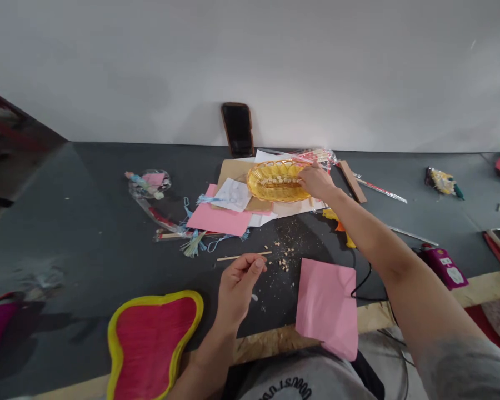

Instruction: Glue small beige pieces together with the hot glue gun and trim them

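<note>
A thin wooden stick (229,258) is pinched in my left hand (240,283), with one end pointing left and the other showing just past the fingers. My right hand (315,180) reaches into the right end of a yellow woven basket (270,191); its fingers are closed, and what they hold is too small to make out. Small pale pieces (281,179) lie along the basket's bottom. More small bits (284,263) are scattered on the dark table just right of my left hand. A pink sheet (327,303) rests at the table's front edge.
A phone (237,129) leans on the white wall. Pink paper (220,218) and tassels (194,244) lie left of the basket. A red panel with yellow rim (154,344) is front left. Rightward are a wooden block (352,181) and a purple device (445,268) with a black cable.
</note>
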Available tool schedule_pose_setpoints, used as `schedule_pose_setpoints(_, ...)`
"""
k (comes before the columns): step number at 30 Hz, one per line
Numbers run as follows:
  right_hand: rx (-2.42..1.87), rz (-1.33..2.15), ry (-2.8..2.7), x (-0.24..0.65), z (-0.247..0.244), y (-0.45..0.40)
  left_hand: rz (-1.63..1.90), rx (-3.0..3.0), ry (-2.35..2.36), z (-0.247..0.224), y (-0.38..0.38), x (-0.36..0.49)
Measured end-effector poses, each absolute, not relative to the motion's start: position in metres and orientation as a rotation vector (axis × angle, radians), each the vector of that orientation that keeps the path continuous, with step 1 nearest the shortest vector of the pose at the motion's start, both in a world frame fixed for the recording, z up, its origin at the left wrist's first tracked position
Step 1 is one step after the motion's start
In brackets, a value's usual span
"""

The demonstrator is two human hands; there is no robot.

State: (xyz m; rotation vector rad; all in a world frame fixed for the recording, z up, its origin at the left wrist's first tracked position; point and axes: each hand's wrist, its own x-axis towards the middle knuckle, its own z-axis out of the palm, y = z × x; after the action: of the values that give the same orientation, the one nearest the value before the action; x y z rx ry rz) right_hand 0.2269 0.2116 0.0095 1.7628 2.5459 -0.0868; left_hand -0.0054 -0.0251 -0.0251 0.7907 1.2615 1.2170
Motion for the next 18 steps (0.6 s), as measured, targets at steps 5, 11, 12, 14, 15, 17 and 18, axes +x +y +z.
schedule_pose_setpoints(5,1.751,-0.084,2.537,0.225,0.007,0.215,1.214,0.784,1.263,-0.026,-0.025,-0.005)
schedule_pose_setpoints(11,1.755,-0.145,2.571,0.228,0.008,0.217,1.257,0.786,1.213,-0.031,-0.025,-0.006)
schedule_pose_setpoints(12,1.768,-0.155,2.587,0.229,0.011,0.216,1.263,0.786,1.213,-0.032,-0.025,-0.006)
schedule_pose_setpoints(14,1.815,-0.175,2.641,0.229,0.020,0.210,1.277,0.784,1.221,-0.031,-0.024,-0.006)
schedule_pose_setpoints(15,1.837,-0.191,2.681,0.228,0.026,0.204,1.283,0.781,1.224,-0.030,-0.024,-0.006)
schedule_pose_setpoints(17,1.842,-0.242,2.786,0.225,0.038,0.183,1.303,0.780,1.227,-0.027,-0.024,-0.006)
schedule_pose_setpoints(18,1.774,-0.314,2.863,0.223,0.043,0.168,1.314,0.783,1.226,-0.026,-0.024,-0.006)
